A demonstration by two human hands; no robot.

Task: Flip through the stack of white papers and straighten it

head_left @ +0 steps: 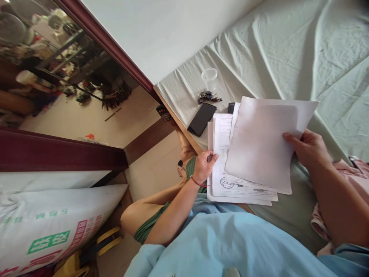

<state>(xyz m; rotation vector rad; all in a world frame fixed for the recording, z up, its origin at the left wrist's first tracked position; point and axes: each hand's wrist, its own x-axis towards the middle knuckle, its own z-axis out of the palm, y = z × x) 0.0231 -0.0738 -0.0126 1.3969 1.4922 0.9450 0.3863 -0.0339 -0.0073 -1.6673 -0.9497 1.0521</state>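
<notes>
My left hand [205, 166] is closed on the left edge of a stack of printed papers [221, 165], thumb on top. A round stamp and lines of print show on the upper printed sheet. My right hand [309, 148] pinches the right side of a blank-faced sheet [261, 142], its thumb lying on the paper. That sheet lies over much of the stack and hides most of the print. Just past the stack's far left corner lies a black phone [202, 119]. Beside the phone sits a bunch of keys [209, 96].
A clear plastic cup [209, 77] stands behind the keys on the pale green bedsheet [276, 65]. A dark object [231, 107] pokes out behind the papers. Pink cloth [350, 181] lies at right. A large white sack [54, 223] fills the lower left, near a doorway.
</notes>
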